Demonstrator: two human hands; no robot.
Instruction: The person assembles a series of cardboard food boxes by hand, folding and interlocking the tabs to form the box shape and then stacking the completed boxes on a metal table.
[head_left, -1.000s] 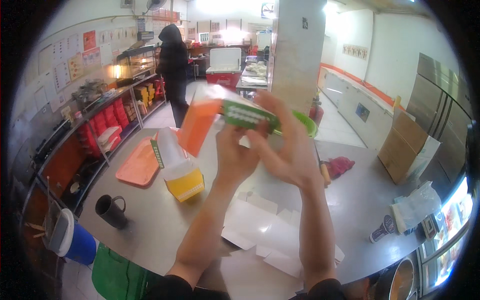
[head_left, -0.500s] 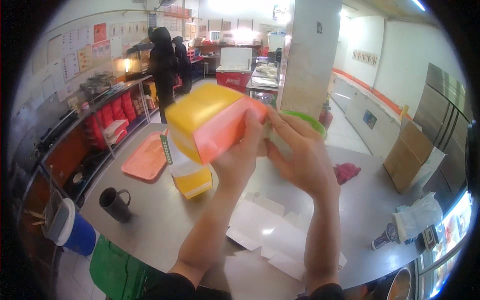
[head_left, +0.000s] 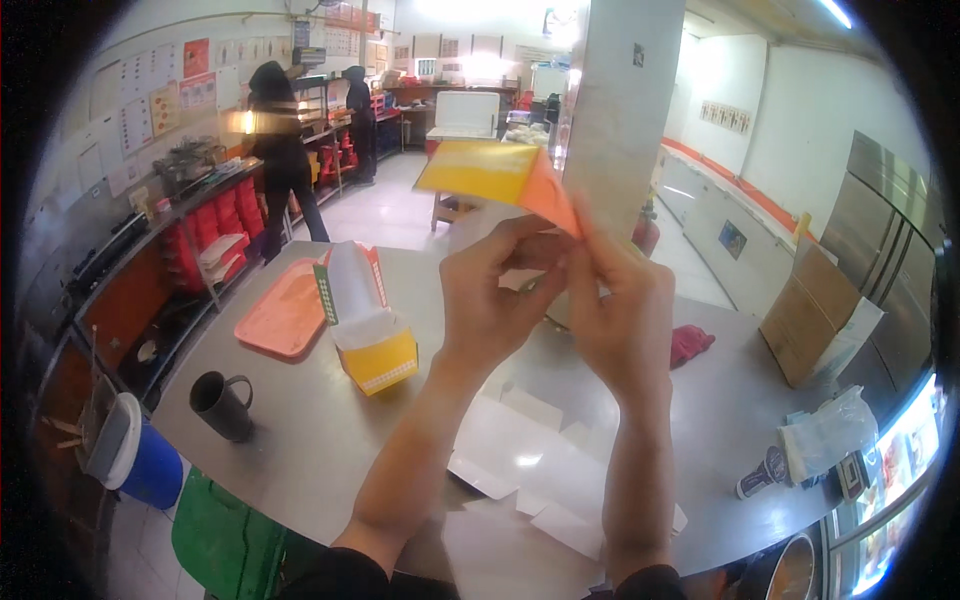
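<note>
Raised above the table, a yellow and orange cardboard box (head_left: 490, 172) is gripped at its lower edge by both hands. My left hand (head_left: 500, 290) curls its fingers and thumb against the orange side. My right hand (head_left: 622, 310) pinches the box's corner beside it, fingertips close to the left thumb. Left of the hands stands a folded-open yellow carton (head_left: 378, 362) with a raised white flap. Flat white cardboard blanks (head_left: 530, 455) lie on the table beneath my forearms.
On the steel table (head_left: 320, 440) are an orange tray (head_left: 285, 315), a dark mug (head_left: 223, 405), a pink cloth (head_left: 690, 345), a patterned cup (head_left: 762, 473) and a plastic bag (head_left: 828, 435). A brown cardboard box (head_left: 805, 315) stands at right. Two people in dark clothes are at the far left shelves.
The box has turned and moved right and upward. My left hand has shifted from its side toward the corner near my right hand. The nearer person has stepped left.
</note>
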